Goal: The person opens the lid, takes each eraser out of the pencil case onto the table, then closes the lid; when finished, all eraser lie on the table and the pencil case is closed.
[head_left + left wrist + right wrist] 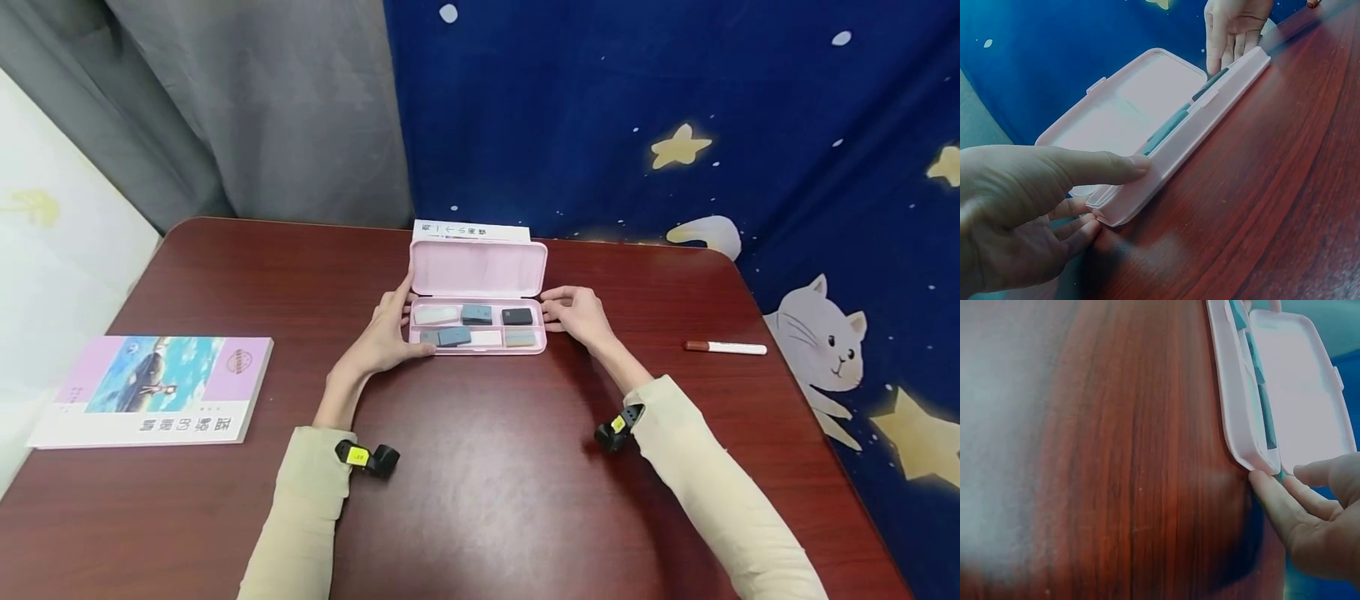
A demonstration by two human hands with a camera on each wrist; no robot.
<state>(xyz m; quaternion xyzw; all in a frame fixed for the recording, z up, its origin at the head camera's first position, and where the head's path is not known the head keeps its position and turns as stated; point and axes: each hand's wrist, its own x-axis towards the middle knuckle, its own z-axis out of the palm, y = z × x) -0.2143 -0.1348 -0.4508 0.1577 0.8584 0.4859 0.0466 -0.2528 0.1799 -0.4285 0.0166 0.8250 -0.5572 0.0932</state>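
Observation:
A pink pencil case lies on the table with its lid raised toward the back. Its compartments hold several small blocks that look like erasers, among them a black one, a blue-grey one and a white one. My left hand holds the case's left end, the thumb on the front rim and the other fingers around the end and back. At the right end, my right hand touches the corner with its fingertips; its fingers are loosely bent and grip nothing.
Behind the raised lid, a white printed item shows at the table's back edge. A book lies at the left. To the right is a white marker with a brown cap. Curtains hang behind the table.

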